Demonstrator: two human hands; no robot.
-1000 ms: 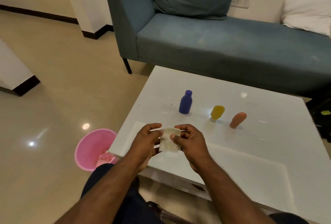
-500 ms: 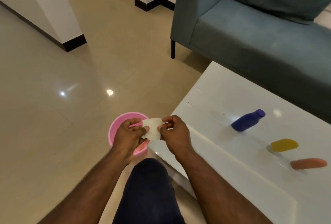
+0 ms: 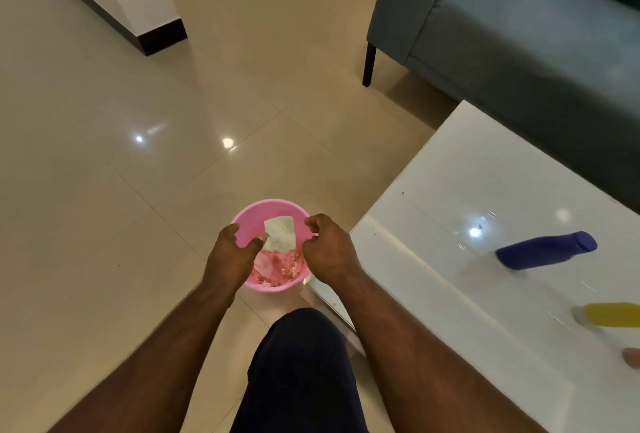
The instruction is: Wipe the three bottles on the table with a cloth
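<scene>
A small white cloth hangs over the pink bin on the floor. My left hand pinches the cloth's lower left corner between thumb and fingertip. To the right of the cloth, my right hand is curled shut with nothing in it. At the right, the white table carries the blue bottle, the yellow bottle and the orange bottle, which the frame edge cuts off. All three are well clear of my hands.
Crumpled wipes lie inside the pink bin, which stands just off the table's near left corner. A grey-blue sofa stands behind the table. White wall pillars rise at the top left. My knee is under my forearms.
My view and both hands have swung left from the table to over the pink bin. My right hand has let go of the cloth, which only my left hand holds now.
</scene>
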